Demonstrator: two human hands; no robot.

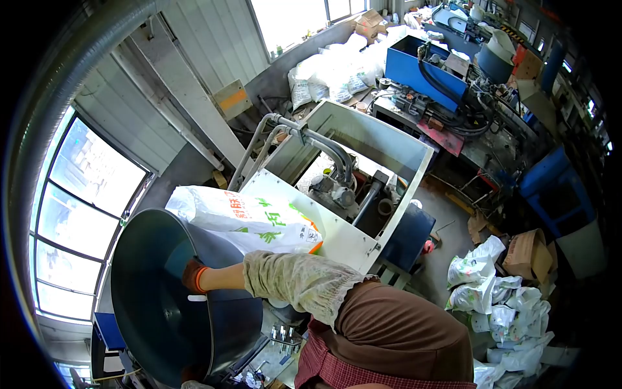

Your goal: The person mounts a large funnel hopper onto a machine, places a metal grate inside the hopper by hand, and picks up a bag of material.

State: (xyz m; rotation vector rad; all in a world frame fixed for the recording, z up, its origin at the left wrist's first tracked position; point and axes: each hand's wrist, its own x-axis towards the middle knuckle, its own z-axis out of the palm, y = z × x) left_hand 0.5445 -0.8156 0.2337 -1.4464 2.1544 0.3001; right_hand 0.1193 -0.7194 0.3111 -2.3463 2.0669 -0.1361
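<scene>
A large, dark metal drum (236,334) tilts at the left, its wide mouth turned toward the left. My right hand (194,275), in a brown glove with an orange band at the wrist, is closed over the drum's rim, its fingertips hidden on the inner side. Just below it a small white tab (196,298) sticks out at the rim. Low in the view, a dim brown patch at the drum's lower rim appears to be my left hand (193,373); its fingers cannot be made out. Behind the drum lies a white printed sack (249,217).
The sack rests on a cream machine housing (343,249) with pipes and a motor inside. More white sacks lie by the window (337,68) and at the lower right (512,318), near a cardboard box (528,253). A blue machine (424,71) stands farther back.
</scene>
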